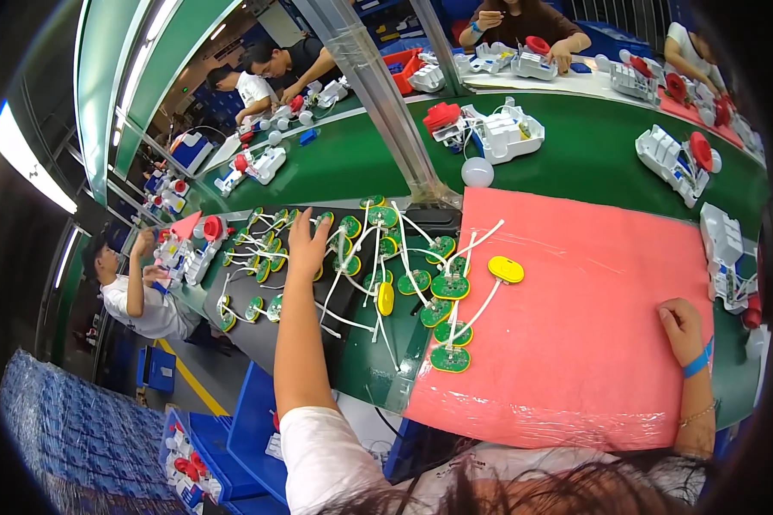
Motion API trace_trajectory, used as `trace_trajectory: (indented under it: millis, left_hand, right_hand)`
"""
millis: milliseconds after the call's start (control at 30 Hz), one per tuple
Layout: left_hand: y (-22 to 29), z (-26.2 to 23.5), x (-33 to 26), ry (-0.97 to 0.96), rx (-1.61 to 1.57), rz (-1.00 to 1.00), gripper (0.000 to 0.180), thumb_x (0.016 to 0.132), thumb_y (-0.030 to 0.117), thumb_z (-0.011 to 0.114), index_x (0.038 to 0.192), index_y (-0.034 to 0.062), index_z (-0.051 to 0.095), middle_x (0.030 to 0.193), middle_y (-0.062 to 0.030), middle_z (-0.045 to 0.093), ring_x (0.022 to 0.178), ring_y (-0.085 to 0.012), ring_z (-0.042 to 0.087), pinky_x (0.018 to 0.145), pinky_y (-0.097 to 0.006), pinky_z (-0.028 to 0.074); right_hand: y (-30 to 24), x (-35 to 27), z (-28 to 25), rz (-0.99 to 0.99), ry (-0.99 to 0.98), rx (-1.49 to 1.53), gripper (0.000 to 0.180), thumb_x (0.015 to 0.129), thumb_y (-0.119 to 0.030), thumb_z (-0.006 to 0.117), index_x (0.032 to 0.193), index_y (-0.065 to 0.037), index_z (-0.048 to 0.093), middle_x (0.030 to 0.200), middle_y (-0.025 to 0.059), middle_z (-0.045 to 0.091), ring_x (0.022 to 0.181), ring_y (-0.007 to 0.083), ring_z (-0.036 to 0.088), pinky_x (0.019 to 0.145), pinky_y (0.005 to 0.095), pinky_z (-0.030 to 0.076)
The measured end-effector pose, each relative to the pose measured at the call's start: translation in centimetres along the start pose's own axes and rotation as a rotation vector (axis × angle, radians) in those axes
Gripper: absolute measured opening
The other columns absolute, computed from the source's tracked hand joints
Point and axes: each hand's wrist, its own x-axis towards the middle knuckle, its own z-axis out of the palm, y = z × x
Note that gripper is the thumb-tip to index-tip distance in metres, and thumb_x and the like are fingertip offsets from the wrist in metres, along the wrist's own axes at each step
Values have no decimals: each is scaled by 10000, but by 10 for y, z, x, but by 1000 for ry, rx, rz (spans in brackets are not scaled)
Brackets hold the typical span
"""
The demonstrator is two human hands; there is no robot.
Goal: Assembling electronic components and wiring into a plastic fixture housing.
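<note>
My left hand (307,245) reaches over the crowded boards left of the pink mat, fingers apart, a green board edge by its fingertips. Around it lie many small oval green circuit boards with yellow rims and white cables (382,217), some overlapping. A yellow oval piece (386,299) lies face down among them. On the left part of the pink mat (567,343) several boards form a column, the nearest one (450,358) at its lower end. Another yellow oval piece (506,269) lies there with its cable trailing. My right hand (683,330), loosely curled with nothing visible in it, rests at the mat's right edge.
A metal post (386,103) rises behind the boards. White housings with red parts (507,129) stand on the green line beyond, and another (723,249) sits right of the mat. Blue bins (258,429) stand lower left. Several people work along the line.
</note>
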Motion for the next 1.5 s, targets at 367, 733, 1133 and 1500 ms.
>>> trace_trajectory:
  millis: [367,733,1133,1500]
  left_hand:
    - [79,42,15,-388,71,-56,362,782,351,546,899,16,616,913,-185,602,854,-357,570,731,-402,447]
    - [69,89,23,-207,-113,148,258,648,96,592,871,-3,510,870,-224,550,862,-392,520,754,-413,420]
    - [125,53,-17,122,-655,327,234,732,-33,506,952,27,450,925,-80,419,819,-165,449,747,-275,390]
    - [170,21,-117,-235,-280,688,213,626,-74,517,817,21,504,894,-151,518,836,-337,523,743,-380,432]
  right_hand:
    - [2,0,-3,41,11,-27,51,768,-37,555,758,7,578,697,104,560,619,189,516,556,288,403]
    - [5,-5,-21,-55,-57,-94,93,770,-94,581,787,-7,609,761,141,597,711,277,574,634,346,455]
    - [2,-4,-26,-97,-144,2,142,802,-135,571,846,-5,607,817,141,605,761,285,583,685,359,466]
    - [19,78,-15,-202,76,-279,330,756,-170,603,1048,-38,522,1146,125,494,1060,290,469,890,390,385]
